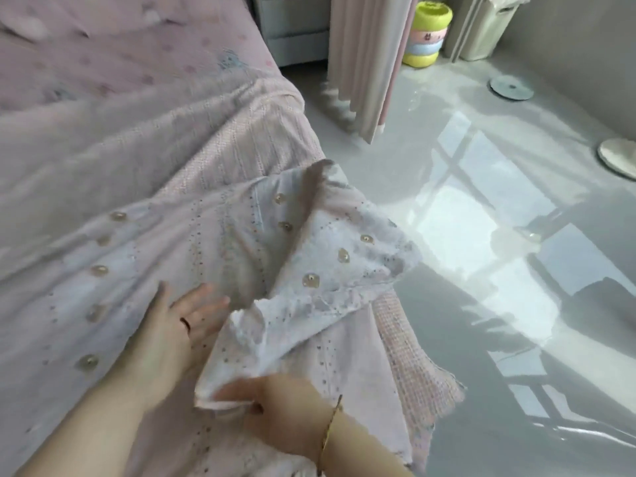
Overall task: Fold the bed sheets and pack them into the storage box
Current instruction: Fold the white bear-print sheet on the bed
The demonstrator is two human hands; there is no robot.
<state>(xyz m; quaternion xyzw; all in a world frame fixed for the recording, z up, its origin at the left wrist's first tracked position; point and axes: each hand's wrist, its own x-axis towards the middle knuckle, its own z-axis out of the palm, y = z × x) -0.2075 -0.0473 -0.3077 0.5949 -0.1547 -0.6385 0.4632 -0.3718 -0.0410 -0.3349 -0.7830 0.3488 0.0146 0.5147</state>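
Note:
A pale pink bed sheet with a row of round buttons and dotted embroidery lies spread over the bed. Its near right corner is lifted and turned back, showing the white underside. My right hand pinches the edge of that lifted corner at the lower middle of the view. To its left, my left hand lies flat on the sheet with the fingers straight. No storage box is in view.
A pink woven blanket hangs over the bed's right edge. Right of the bed is a glossy grey floor. Pink curtains, a stack of coloured round stools, a white bin and two round objects stand at the far right.

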